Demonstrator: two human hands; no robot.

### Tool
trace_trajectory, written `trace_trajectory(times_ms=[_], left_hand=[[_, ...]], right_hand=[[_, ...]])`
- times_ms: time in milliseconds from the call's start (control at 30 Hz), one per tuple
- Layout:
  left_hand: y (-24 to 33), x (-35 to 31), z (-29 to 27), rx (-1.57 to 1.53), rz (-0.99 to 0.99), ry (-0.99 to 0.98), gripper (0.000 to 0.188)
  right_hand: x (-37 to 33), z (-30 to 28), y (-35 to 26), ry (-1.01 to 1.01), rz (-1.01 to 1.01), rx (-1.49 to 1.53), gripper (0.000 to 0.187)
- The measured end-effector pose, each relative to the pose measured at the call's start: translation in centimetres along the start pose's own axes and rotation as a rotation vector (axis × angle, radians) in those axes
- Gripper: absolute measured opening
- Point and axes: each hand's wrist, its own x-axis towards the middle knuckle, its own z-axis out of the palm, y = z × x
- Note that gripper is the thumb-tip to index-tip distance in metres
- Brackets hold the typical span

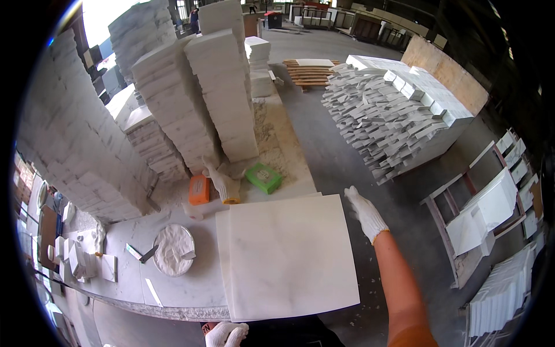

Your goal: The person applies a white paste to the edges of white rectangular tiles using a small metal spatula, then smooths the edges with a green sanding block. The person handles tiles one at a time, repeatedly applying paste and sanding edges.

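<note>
Head view: a large white marble slab (pixel 289 257) lies flat on the pale stone counter (pixel 133 231), apparently on top of a second slab of like size whose edge shows along its left side. The right hand (pixel 365 213), in a white knit glove with an orange sleeve behind it, is raised just off the slab's far right corner, fingers spread wide and holding nothing; whether it touches the corner cannot be told. The left hand (pixel 226 333), also gloved white, sits at the lower edge of the picture, just below the slab's near edge; only part of it shows, so its grip cannot be told. The slab thus lies between the two hands, left of the right hand and beyond the left one. It is nearly square, with a slightly longer axis running from near to far, and its near right corner juts past the counter's edge. Beyond the slab, left of the right hand, lie a spare white glove (pixel 222 184), an orange block (pixel 199 189) and a green block (pixel 264 177). Left of the slab sits a round pan of white powder (pixel 173 250). Tall stacks of white tiles (pixel 191 98) stand behind these. Far right of the right hand stands a heap of cut tiles (pixel 393 115) on the floor.
</note>
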Motion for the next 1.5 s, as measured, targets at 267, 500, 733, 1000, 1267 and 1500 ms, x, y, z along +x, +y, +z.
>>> trace_trajectory(times_ms=[267,500,733,1000,1267,1500], left_hand=[[-0.4,-0.3,1.1,0.001,-0.01,-0.03,0.016],[-1.6,-0.6,1.9,0.134,-0.016,0.062,0.025],[-3.0,0.0,1.0,0.176,0.068,0.014,0.025],[-2.3,0.0,0.4,0.095,0.1,0.132,0.015],[-3.4,-1.3,-1.2,0.103,0.026,0.166,0.02],[-4.1,-1.6,-1.8,0.027,-0.129,0.056,0.03]], right_hand=[[-0.9,2.8,-0.4,-0.07,0.145,0.155,0.079],[-10.5,0.0,3.3,-0.162,0.033,-0.055,0.08],[-23.5,-2.8,6.1,-0.308,0.202,-0.033,0.068],[-23.5,-3.9,5.1,-0.042,0.105,0.119,0.073],[-21.9,1.0,3.2,-0.1,0.065,-0.322,0.067],[-22.7,0.4,3.4,-0.081,0.267,-0.249,0.027]])
